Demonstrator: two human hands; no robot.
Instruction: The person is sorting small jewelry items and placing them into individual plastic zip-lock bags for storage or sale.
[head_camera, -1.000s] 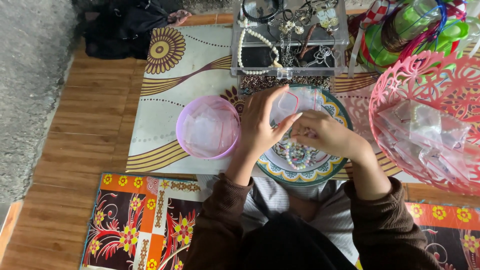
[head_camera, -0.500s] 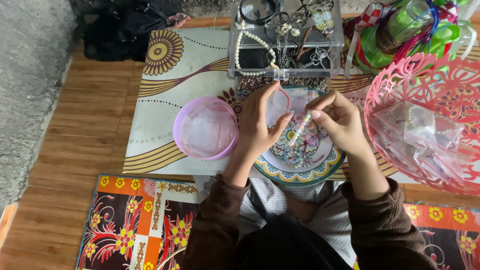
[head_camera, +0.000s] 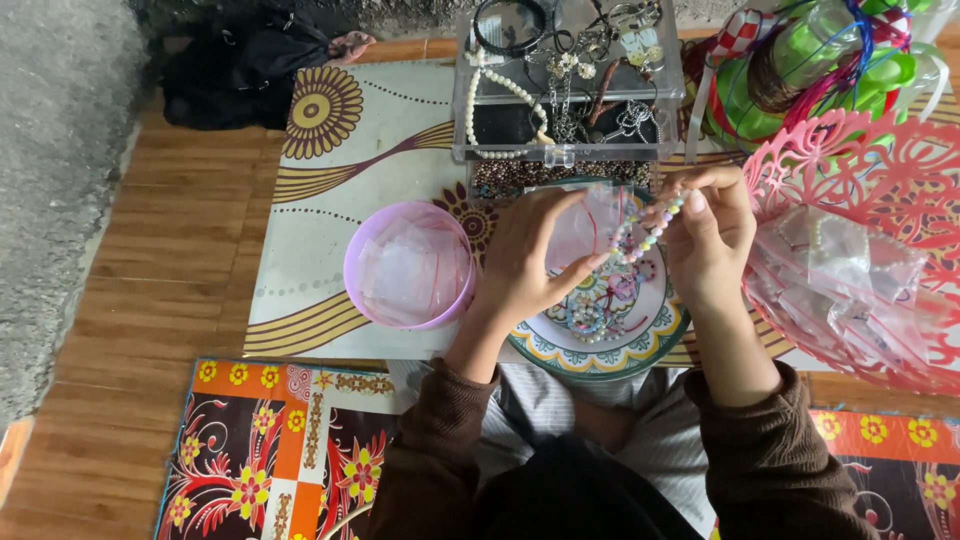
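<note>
Now the right hand (head_camera: 712, 235) has lifted the pastel bead bracelet (head_camera: 648, 228) higher off the patterned plate (head_camera: 655, 325) than half a second ago, pinching it between thumb and fingers. Beside it, the left hand (head_camera: 525, 258) grips a small clear zip bag (head_camera: 590, 218), fingers curled. Just left sits a purple bowl (head_camera: 360, 260) of bags; a pink lattice basket (head_camera: 850, 160) crowds the right, and a clear jewellery box (head_camera: 565, 90) stands behind the plate.

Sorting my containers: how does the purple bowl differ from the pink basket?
The purple bowl is small with solid, plain walls; the pink basket is much larger with lacy cut-out walls. The bowl lies beside the left hand, the basket beside the right hand. Both are round and hold small clear bags.
</note>
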